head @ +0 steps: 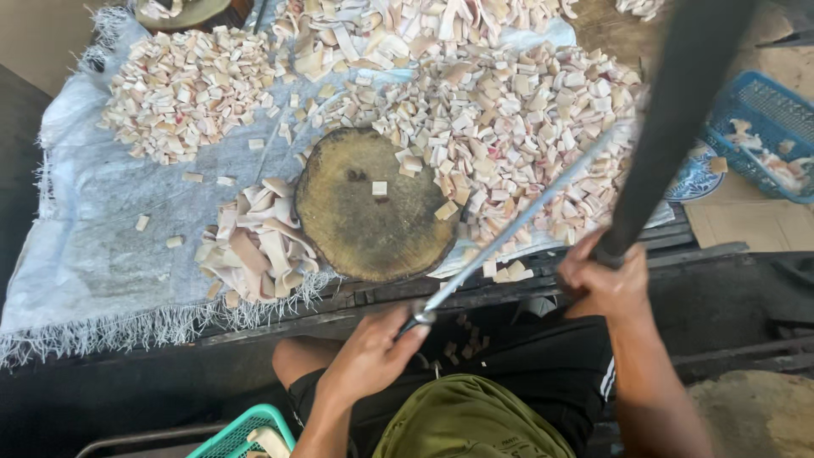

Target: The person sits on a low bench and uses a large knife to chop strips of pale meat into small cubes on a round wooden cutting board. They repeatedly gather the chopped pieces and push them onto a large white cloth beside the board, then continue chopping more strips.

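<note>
Pale cut pieces (pixel 500 110) surround round chopping block (pixel 356 212).

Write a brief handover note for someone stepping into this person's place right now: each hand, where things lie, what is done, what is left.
Left hand: shut on the long metal knife, blade raised slantwise.
Right hand: shut on the dark long rod, touching the blade.
Round wooden chopping block: only a few stray pieces on it.
Done: heaps of pale cut squares on the grey woven sheet.
Left: pile of pale uncut strips beside the block.
</note>
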